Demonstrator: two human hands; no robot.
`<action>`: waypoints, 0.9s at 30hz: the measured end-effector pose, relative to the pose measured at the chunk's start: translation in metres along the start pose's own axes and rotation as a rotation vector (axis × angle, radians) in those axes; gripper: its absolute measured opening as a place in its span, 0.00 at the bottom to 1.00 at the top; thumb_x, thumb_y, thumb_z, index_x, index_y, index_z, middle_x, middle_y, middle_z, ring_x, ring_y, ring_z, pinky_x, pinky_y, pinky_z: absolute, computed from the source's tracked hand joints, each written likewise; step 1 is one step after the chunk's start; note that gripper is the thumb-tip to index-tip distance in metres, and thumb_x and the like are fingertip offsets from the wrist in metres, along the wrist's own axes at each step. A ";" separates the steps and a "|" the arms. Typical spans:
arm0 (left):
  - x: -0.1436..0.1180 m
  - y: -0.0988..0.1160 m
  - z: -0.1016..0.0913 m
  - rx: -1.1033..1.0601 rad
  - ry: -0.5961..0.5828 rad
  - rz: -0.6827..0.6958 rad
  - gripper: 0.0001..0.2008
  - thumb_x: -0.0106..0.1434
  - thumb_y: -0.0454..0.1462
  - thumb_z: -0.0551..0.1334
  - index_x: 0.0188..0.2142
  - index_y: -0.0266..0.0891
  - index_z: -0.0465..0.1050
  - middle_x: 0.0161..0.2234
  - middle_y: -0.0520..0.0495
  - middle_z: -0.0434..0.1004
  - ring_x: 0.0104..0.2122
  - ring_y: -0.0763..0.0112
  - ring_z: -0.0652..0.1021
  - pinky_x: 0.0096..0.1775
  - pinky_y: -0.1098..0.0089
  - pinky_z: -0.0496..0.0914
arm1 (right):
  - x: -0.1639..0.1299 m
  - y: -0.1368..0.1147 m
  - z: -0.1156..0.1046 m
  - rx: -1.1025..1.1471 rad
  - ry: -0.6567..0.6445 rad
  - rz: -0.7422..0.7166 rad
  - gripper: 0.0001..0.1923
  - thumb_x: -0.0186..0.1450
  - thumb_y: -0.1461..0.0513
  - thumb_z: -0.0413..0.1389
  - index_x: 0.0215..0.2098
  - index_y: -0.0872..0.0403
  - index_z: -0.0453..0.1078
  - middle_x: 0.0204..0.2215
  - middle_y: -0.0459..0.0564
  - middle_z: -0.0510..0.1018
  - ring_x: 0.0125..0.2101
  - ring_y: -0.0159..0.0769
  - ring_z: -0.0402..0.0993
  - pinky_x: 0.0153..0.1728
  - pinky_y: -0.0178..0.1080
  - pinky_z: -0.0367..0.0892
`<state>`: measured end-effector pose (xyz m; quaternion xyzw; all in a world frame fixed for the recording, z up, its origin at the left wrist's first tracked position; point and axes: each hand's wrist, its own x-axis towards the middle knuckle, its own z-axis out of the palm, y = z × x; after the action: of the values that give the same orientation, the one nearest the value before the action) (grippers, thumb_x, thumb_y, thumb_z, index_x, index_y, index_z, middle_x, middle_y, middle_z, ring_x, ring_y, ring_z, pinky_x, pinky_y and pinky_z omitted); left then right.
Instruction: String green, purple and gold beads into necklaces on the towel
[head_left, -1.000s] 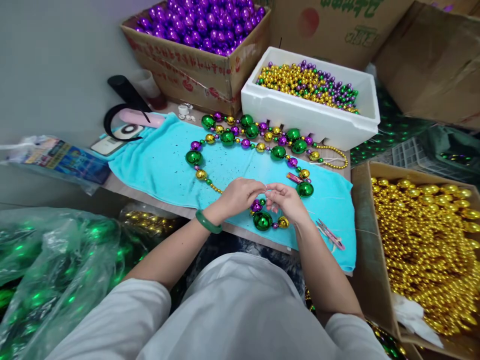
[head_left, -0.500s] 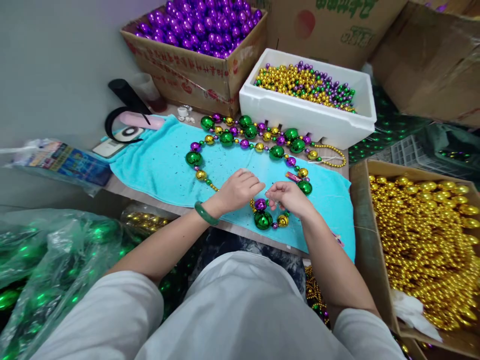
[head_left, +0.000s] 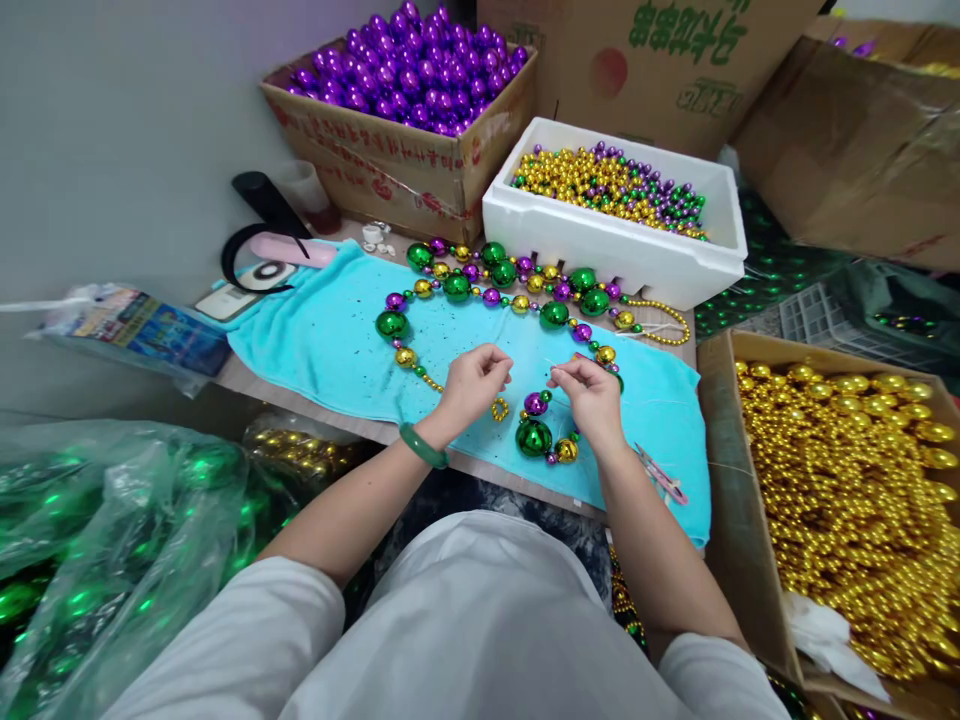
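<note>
Over the turquoise towel [head_left: 315,345], my left hand [head_left: 476,385] is closed in a pinch; what is between its fingertips is too small to make out. A strand of small gold beads [head_left: 433,382] runs under this hand, and a little gold loop [head_left: 500,409] shows beside it. My right hand [head_left: 589,395] pinches a thin, pale thread [head_left: 556,362], with its fingertips apart from the left ones. Below and between the hands lies the end of a bead garland [head_left: 533,437] with green, purple and gold balls. The rest of the garland curves around behind both hands.
Pink-handled snips [head_left: 664,478] lie right of my right forearm. Behind stand a white foam box [head_left: 600,240] of small beads and a carton [head_left: 375,165] of purple balls. A carton [head_left: 720,450] of gold beads is at right, and a plastic bag [head_left: 142,500] at left.
My hands have moved apart, the right one slightly further right. The small gold loop now shows between them, and the snips are more exposed. The view has shifted a little.
</note>
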<state>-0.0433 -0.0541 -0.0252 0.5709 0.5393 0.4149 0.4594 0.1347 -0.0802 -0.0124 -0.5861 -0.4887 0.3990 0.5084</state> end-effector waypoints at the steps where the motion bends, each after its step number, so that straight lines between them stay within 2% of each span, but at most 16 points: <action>1: -0.001 0.000 -0.002 0.049 -0.002 0.024 0.07 0.59 0.40 0.60 0.28 0.39 0.71 0.22 0.52 0.75 0.23 0.74 0.75 0.28 0.73 0.67 | 0.000 0.001 -0.001 -0.013 0.027 -0.059 0.07 0.53 0.57 0.62 0.23 0.52 0.73 0.24 0.47 0.78 0.29 0.35 0.72 0.32 0.38 0.66; 3: -0.003 0.002 -0.005 0.131 -0.025 0.074 0.07 0.59 0.39 0.59 0.28 0.39 0.73 0.22 0.53 0.75 0.23 0.74 0.74 0.28 0.73 0.65 | 0.000 0.000 -0.002 0.037 -0.003 -0.078 0.07 0.52 0.57 0.63 0.23 0.52 0.74 0.29 0.49 0.80 0.37 0.38 0.75 0.32 0.37 0.66; 5: -0.007 0.006 -0.006 0.161 -0.078 0.111 0.07 0.60 0.39 0.59 0.29 0.39 0.74 0.22 0.53 0.75 0.23 0.75 0.73 0.28 0.73 0.65 | 0.001 -0.001 -0.003 0.165 -0.118 0.013 0.08 0.52 0.56 0.65 0.23 0.52 0.74 0.33 0.50 0.81 0.37 0.39 0.75 0.25 0.34 0.62; 8: -0.011 0.013 -0.005 0.116 -0.151 0.142 0.09 0.60 0.40 0.60 0.31 0.38 0.76 0.22 0.53 0.75 0.23 0.75 0.73 0.27 0.74 0.64 | 0.001 -0.003 -0.003 0.312 -0.310 0.179 0.13 0.48 0.54 0.68 0.23 0.54 0.74 0.30 0.50 0.80 0.25 0.32 0.71 0.17 0.31 0.53; 11: -0.013 0.020 -0.003 0.079 -0.148 0.163 0.09 0.60 0.39 0.60 0.32 0.38 0.77 0.23 0.52 0.76 0.23 0.75 0.73 0.27 0.74 0.64 | 0.002 -0.002 -0.002 0.343 -0.457 0.259 0.14 0.44 0.55 0.70 0.21 0.54 0.75 0.22 0.46 0.76 0.17 0.26 0.61 0.15 0.31 0.51; 14: -0.012 0.022 -0.003 0.100 -0.124 0.173 0.08 0.61 0.39 0.61 0.31 0.37 0.77 0.23 0.52 0.76 0.22 0.76 0.72 0.27 0.74 0.64 | 0.003 -0.001 -0.001 0.323 -0.418 0.182 0.12 0.45 0.56 0.69 0.21 0.54 0.75 0.23 0.46 0.77 0.19 0.26 0.62 0.17 0.31 0.54; 18: -0.013 0.018 -0.002 0.186 -0.149 0.235 0.08 0.63 0.38 0.61 0.32 0.38 0.77 0.23 0.53 0.76 0.23 0.76 0.72 0.28 0.74 0.64 | 0.003 -0.001 0.006 0.316 -0.168 0.143 0.11 0.47 0.55 0.67 0.22 0.54 0.75 0.16 0.43 0.72 0.16 0.25 0.57 0.16 0.32 0.51; 20: -0.016 0.015 -0.001 0.310 -0.140 0.352 0.08 0.64 0.37 0.60 0.33 0.39 0.77 0.25 0.53 0.78 0.25 0.75 0.74 0.30 0.74 0.65 | 0.003 -0.001 0.010 0.301 -0.071 0.174 0.13 0.46 0.54 0.66 0.23 0.54 0.75 0.14 0.42 0.69 0.14 0.25 0.56 0.15 0.32 0.49; 22: -0.017 0.012 -0.001 0.514 -0.095 0.533 0.08 0.66 0.35 0.58 0.35 0.39 0.77 0.29 0.50 0.79 0.29 0.73 0.75 0.32 0.72 0.66 | 0.004 -0.002 0.011 0.257 -0.055 0.211 0.14 0.45 0.53 0.67 0.24 0.55 0.75 0.14 0.42 0.69 0.14 0.25 0.57 0.15 0.32 0.49; 25: -0.016 0.009 -0.006 0.845 -0.025 0.860 0.11 0.69 0.32 0.54 0.37 0.38 0.75 0.29 0.47 0.77 0.30 0.69 0.74 0.31 0.69 0.64 | 0.007 -0.006 0.007 0.173 -0.165 0.282 0.17 0.42 0.54 0.69 0.23 0.57 0.75 0.14 0.44 0.71 0.15 0.25 0.58 0.15 0.32 0.50; 27: -0.013 0.010 -0.011 0.983 0.017 1.044 0.12 0.69 0.31 0.52 0.36 0.38 0.75 0.27 0.48 0.75 0.28 0.68 0.72 0.29 0.68 0.62 | 0.010 -0.010 0.000 0.141 -0.273 0.336 0.18 0.40 0.54 0.71 0.22 0.57 0.75 0.14 0.44 0.71 0.15 0.25 0.59 0.15 0.32 0.50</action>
<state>-0.0523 -0.0665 -0.0130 0.8920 0.3237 0.2944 -0.1137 0.1348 -0.0699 -0.0023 -0.5626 -0.4194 0.5870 0.4037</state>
